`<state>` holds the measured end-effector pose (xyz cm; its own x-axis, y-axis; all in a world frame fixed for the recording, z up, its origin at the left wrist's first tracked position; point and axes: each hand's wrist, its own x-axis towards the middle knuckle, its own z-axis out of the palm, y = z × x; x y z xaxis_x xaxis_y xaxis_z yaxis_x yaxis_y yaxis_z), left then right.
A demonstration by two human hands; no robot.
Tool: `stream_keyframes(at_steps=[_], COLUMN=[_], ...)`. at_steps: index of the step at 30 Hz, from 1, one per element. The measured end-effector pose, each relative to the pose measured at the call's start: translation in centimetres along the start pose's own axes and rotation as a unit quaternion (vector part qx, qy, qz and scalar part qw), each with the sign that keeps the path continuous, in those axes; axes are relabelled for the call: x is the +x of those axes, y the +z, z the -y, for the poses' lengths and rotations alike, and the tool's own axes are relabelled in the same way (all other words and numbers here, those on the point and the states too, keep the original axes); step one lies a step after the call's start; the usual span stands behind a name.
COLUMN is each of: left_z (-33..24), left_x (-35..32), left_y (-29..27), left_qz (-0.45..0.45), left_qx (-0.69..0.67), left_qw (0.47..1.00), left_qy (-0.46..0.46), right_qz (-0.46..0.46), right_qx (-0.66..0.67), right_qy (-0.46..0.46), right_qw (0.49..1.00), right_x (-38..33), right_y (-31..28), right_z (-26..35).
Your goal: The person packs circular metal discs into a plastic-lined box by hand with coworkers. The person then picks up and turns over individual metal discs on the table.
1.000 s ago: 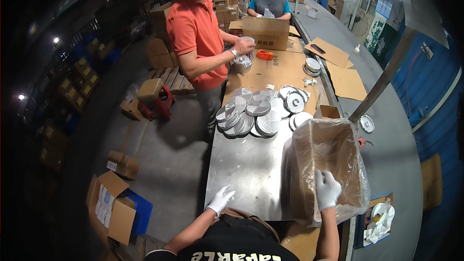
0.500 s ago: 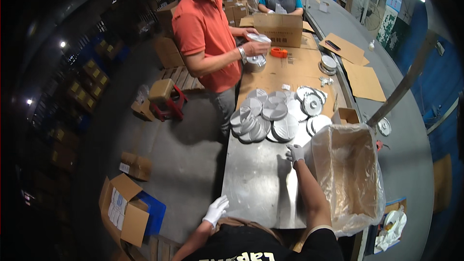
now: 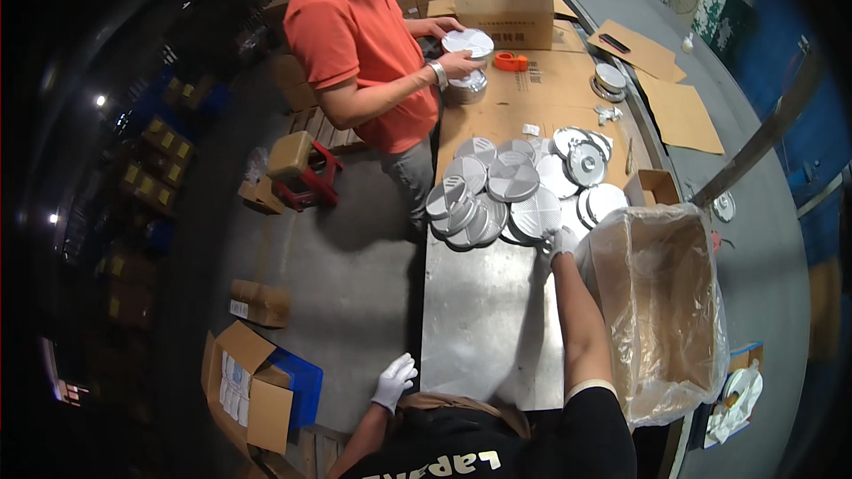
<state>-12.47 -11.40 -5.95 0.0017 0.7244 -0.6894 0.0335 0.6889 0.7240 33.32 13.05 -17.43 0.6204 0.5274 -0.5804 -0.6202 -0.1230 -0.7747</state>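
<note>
My right hand [image 3: 563, 243], in a white glove, reaches forward to the near rim of a grey ribbed disc [image 3: 535, 211]. Its fingertips meet the rim; whether they grip it cannot be made out. That disc belongs to a loose heap of round grey discs [image 3: 479, 222], some patterned with wedges of lines. To the right of the heap are white discs [image 3: 607, 200] and a round part with a raised hub [image 3: 586, 163]. My left hand [image 3: 393, 381], also white-gloved, hangs off the metal table's [image 3: 479, 328] left edge, open and holding nothing.
A carton [image 3: 670, 302] lined with clear plastic stands right of my arm. Across the table, a person in an orange shirt [image 3: 355, 53] holds a round disc above a stack. Behind an upright carton [image 3: 503, 18] is another person. A slanted pole [image 3: 754, 142] rises at right; an open box [image 3: 266, 408] sits lower left.
My right hand has moved forward from the bare metal to the heap's near edge. My left hand has drawn slightly left, away from the table edge. The view has shifted a little.
</note>
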Motion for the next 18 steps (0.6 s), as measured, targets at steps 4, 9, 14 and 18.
stream_keyframes(at_steps=[4,9,14,18], left_z=[-0.5,-1.0,-0.6,-0.9], left_x=[0.0,-0.7,-1.5,-1.9], left_y=[0.6,0.4,0.4,1.3], left_qz=[0.013,0.014,0.001,0.045], left_qx=[0.035,0.023,0.032,-0.015], left_qw=[0.999,1.000,0.999,0.998], left_qy=[0.002,0.003,0.008,0.046], right_qz=[0.032,0.068,0.193,0.205], right_qx=[0.011,0.090,0.163,0.212], right_qy=[0.064,0.102,0.100,0.064], right_qw=[0.997,0.988,0.962,0.953], right_x=[-1.2,-1.6,-1.3,-4.4], right_y=[0.1,0.3,0.0,-2.3], right_z=[1.1,1.9,2.0,1.0])
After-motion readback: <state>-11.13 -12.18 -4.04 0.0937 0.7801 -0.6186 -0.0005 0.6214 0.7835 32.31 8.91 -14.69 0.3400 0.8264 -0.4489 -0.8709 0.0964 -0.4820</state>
